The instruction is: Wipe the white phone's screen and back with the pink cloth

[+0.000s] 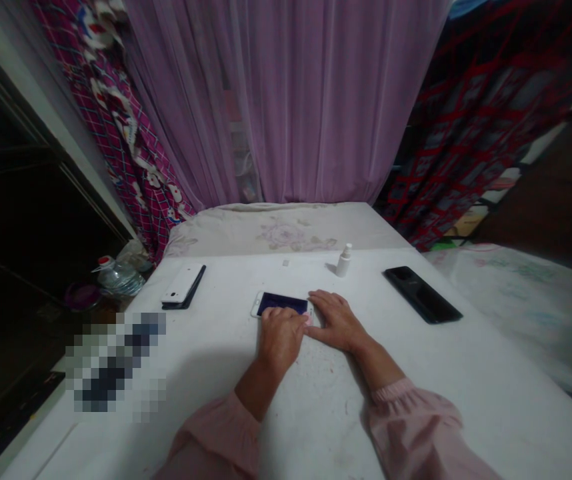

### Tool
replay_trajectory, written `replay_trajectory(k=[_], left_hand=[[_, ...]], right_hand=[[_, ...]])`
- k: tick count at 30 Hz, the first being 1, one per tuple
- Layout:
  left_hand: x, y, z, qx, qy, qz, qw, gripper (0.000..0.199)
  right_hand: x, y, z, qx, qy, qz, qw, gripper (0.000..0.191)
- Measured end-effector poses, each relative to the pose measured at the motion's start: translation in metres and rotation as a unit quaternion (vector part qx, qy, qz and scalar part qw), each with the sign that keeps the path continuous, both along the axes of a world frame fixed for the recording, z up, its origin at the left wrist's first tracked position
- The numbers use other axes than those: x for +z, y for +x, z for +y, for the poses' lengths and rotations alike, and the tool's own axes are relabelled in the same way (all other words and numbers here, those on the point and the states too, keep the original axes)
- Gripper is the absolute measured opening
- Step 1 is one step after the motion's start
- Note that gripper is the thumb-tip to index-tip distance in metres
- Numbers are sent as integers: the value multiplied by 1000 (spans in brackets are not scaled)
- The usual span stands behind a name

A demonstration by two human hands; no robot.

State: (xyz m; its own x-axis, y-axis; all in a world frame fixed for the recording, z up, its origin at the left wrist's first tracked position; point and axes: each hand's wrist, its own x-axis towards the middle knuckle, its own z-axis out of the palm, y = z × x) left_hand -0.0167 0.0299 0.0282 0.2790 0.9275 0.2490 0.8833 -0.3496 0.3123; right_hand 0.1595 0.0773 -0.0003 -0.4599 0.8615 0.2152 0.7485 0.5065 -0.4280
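- The left hand [280,339] lies over the lower edge of a white-framed smartphone [280,304], its fingers curled down onto the phone; I cannot tell whether they are gripping it or only resting there.
- The right hand [337,323] lies flat on the desk [311,413], its fingers [319,300] open and pointing left, just beside the phone's right end. I cannot tell whether they touch it.
- The phone lies flat near the middle of the desk, between both hands and a small white spray bottle [344,261], with its dark blue screen facing up.
- Pink sleeves [413,423] with gathered cuffs cover both forearms.
- Further left on the desk, a white phone [181,285] sits on a dark case [192,289].
- To the right lies a black smartphone [422,294], at an angle to the desk edge.
- Past the desk's left corner stand a clear plastic bottle [121,278] with a red cap and a purple bowl [82,296].
- Floral bedding [286,230] lies beyond the desk, under a sheer lilac curtain [286,100].
- A pixelated patch [116,363] hides part of the left side.
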Motion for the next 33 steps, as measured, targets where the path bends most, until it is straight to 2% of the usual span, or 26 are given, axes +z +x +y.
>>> replay_trajectory(k=[4,10,13,15,19,22,29,33], left_hand=[[3,-6,1,3,3,8,1000,23],[5,-31,10,70,25,29,997,21],[3,-32,10,84,27,29,996,23],[1,-26,8,66,23,19,997,24],[-2,-10,4,-18,4,-7,1000,23],[-1,-7,6,-55,-9,-19,998,24],[2,-17,11,-89,0,1,996,24],[1,-34,14,-76,4,17,997,25]], right_hand=[[-1,1,0,-2,-4,-5,1000,70],[-3,2,1,2,-2,-2,1000,71],[-3,2,1,0,-2,-3,1000,71],[-2,1,0,0,-1,-3,1000,71],[-1,0,-1,-6,1,-2,1000,70],[0,-1,-1,-4,7,1,1000,68],[1,0,-1,-5,-7,-5,1000,71],[0,1,-1,-2,-8,-8,1000,71]])
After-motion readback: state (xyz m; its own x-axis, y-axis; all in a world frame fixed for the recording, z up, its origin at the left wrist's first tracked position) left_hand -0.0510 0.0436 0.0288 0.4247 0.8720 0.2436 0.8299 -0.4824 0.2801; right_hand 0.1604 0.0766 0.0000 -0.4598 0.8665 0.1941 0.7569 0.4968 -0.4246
